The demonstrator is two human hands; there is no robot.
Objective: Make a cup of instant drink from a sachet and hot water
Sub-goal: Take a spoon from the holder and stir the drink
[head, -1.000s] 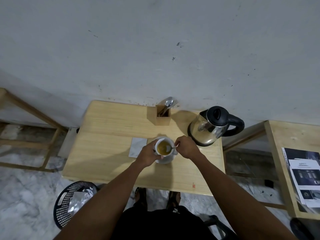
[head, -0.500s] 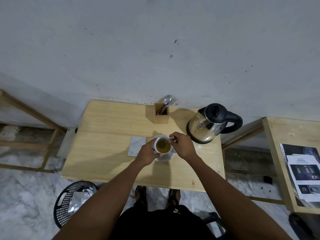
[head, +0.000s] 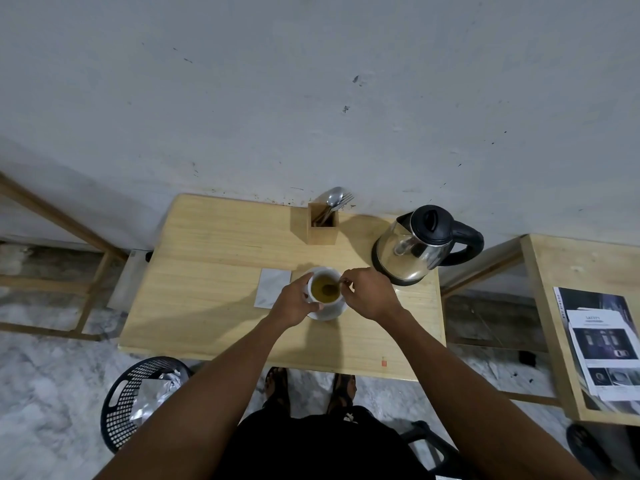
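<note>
A white cup (head: 323, 274) holding a yellow-brown drink stands on a white saucer (head: 329, 312) near the middle of the wooden table (head: 214, 271). My left hand (head: 294, 304) wraps the cup's left side. My right hand (head: 369, 294) pinches the handle of a spoon (head: 333, 288) whose bowl sits in the drink. A flat silver sachet (head: 273, 288) lies on the table just left of the cup. The steel kettle (head: 412, 251) with a black lid and handle stands to the right.
A wooden holder (head: 322, 226) with a spoon and fork stands at the back by the wall. A black basket (head: 138, 400) with foil wrappers sits on the floor at the left. A second table (head: 568, 265) with leaflets is at the right.
My right hand has shifted around the cup's rim with the spoon, whose bowl now lies lower in the drink. My left hand stays on the cup.
</note>
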